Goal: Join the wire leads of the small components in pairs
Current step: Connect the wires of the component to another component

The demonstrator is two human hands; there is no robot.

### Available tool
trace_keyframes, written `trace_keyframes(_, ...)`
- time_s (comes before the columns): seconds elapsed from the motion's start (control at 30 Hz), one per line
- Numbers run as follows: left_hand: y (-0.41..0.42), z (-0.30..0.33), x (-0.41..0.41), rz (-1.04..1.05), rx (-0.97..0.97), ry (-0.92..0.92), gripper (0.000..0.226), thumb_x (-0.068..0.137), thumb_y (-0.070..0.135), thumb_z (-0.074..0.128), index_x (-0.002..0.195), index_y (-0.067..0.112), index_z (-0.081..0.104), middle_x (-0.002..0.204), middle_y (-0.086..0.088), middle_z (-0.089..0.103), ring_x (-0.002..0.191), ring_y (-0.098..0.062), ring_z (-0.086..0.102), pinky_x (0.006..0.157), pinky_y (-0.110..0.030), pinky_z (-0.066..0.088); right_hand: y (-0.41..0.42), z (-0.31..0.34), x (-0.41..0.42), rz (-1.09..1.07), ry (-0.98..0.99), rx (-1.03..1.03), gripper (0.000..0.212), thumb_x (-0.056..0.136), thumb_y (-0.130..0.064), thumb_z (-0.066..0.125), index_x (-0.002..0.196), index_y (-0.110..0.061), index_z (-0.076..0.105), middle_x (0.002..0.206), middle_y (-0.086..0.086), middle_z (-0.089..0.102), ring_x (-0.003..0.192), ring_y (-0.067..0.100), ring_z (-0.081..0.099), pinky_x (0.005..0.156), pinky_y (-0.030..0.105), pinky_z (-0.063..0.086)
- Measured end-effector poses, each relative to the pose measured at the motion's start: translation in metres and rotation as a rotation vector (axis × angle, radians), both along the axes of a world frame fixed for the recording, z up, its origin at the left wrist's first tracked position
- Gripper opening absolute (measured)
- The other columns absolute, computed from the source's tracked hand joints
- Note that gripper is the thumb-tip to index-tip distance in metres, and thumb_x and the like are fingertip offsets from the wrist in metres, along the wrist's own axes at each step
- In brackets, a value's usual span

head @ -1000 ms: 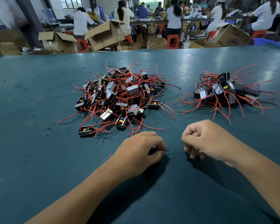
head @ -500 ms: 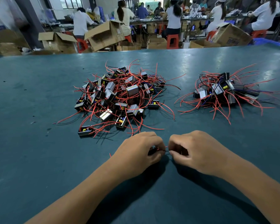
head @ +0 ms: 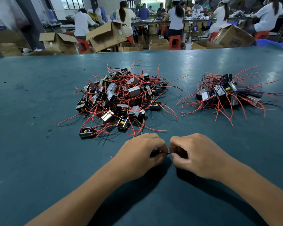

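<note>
Both hands low at centre of teal counter (head: 39,160), knuckles nearly touching. Left hand (head: 137,154) curled round small dark component (head: 153,152), mostly hidden in grip. Right hand (head: 196,154) pinches thin wire leads (head: 166,152), red and black, bridging gap between hands. Big pile of components (head: 121,98) with red wires just beyond left hand. Smaller pile (head: 227,93) farther right, well apart from first. Cardboard boxes (head: 106,36) and seated workers (head: 175,18) behind counter.
</note>
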State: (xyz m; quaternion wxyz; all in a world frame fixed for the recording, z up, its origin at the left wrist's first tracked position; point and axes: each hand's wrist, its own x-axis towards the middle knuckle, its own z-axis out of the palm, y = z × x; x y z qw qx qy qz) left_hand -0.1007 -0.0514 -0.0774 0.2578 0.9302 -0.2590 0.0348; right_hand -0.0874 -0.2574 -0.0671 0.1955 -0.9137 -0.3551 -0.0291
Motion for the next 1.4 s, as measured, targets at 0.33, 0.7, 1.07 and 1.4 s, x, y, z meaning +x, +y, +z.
trace_keyframes(0.33, 0.0017, -0.0005, 0.0019, 0.001, -0.005, -0.007, 0.002, 0.090, 0.025, 0.066, 0.092, 0.027, 0.067, 0.091, 0.013, 0.058, 0.087, -0.002, 0.047, 0.076, -0.038, 0.047, -0.0011, -0.0008, 0.0022, -0.066, 0.043, 0.057, 0.007, 0.085, -0.034, 0.062, 0.084, -0.027, 0.061, 0.065, -0.012, 0.062, 0.062, 0.010, 0.052, 0.060, 0.029, 0.042)
trace_keyframes(0.7, 0.0009, -0.0012, 0.0017, -0.020, -0.007, -0.008, 0.004, 0.090, 0.026, 0.067, 0.093, 0.029, 0.068, 0.088, 0.019, 0.052, 0.088, -0.002, 0.048, 0.078, -0.039, 0.047, 0.0016, -0.0036, 0.0035, -0.024, 0.068, 0.046, 0.006, 0.080, -0.033, 0.054, 0.076, -0.030, 0.051, 0.061, -0.009, 0.055, 0.061, 0.014, 0.048, 0.061, 0.034, 0.041)
trace_keyframes(1.07, 0.0027, -0.0013, 0.0029, -0.021, -0.019, 0.008, 0.004, 0.091, 0.026, 0.067, 0.091, 0.030, 0.068, 0.086, 0.019, 0.052, 0.086, 0.001, 0.046, 0.077, -0.037, 0.047, -0.0019, -0.0050, 0.0063, -0.005, 0.103, 0.123, 0.007, 0.083, -0.024, 0.065, 0.077, -0.026, 0.060, 0.060, -0.012, 0.059, 0.057, 0.011, 0.050, 0.061, 0.034, 0.045)
trace_keyframes(1.4, 0.0042, -0.0003, 0.0026, -0.017, -0.034, 0.018, 0.004, 0.090, 0.024, 0.069, 0.092, 0.028, 0.069, 0.087, 0.019, 0.054, 0.084, 0.002, 0.044, 0.079, -0.038, 0.048, -0.0035, -0.0052, 0.0080, 0.033, 0.129, 0.119, 0.005, 0.088, -0.021, 0.065, 0.083, -0.021, 0.064, 0.068, -0.005, 0.065, 0.062, 0.015, 0.054, 0.065, 0.039, 0.046)
